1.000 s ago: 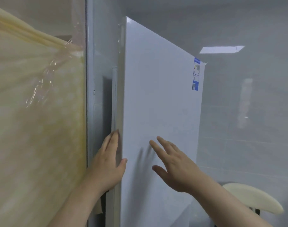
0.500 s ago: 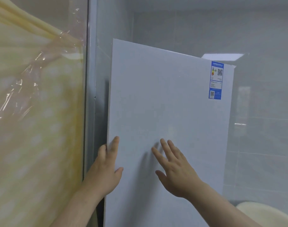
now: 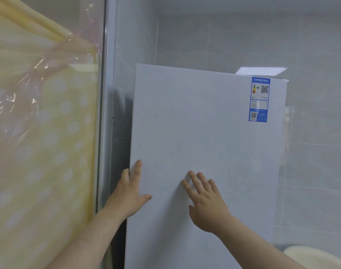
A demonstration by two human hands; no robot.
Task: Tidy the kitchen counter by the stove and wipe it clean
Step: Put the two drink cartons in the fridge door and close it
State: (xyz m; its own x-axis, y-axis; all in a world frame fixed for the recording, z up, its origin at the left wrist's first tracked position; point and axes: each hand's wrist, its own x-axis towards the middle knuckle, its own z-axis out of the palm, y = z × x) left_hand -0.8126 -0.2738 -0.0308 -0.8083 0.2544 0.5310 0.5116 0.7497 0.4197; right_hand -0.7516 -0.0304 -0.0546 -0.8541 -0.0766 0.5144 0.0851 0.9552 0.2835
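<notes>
A tall white fridge door (image 3: 200,133) fills the middle of the head view, with a blue energy label (image 3: 259,99) near its top right corner. My left hand (image 3: 129,193) lies at the door's left edge, its straight fingers on the front face and one finger over the edge. My right hand (image 3: 204,199) presses flat on the door's face with the fingers spread. Neither hand holds anything. The counter and stove are out of view.
A yellow dotted curtain under clear plastic film (image 3: 39,133) hangs at the left behind a grey metal frame post (image 3: 107,113). Grey wall tiles (image 3: 311,171) stand to the right of the fridge. A cream rounded seat back (image 3: 311,257) shows at the bottom right.
The fridge door has swung from half open to nearly face-on to me. Both hands stayed on it and followed the door round.
</notes>
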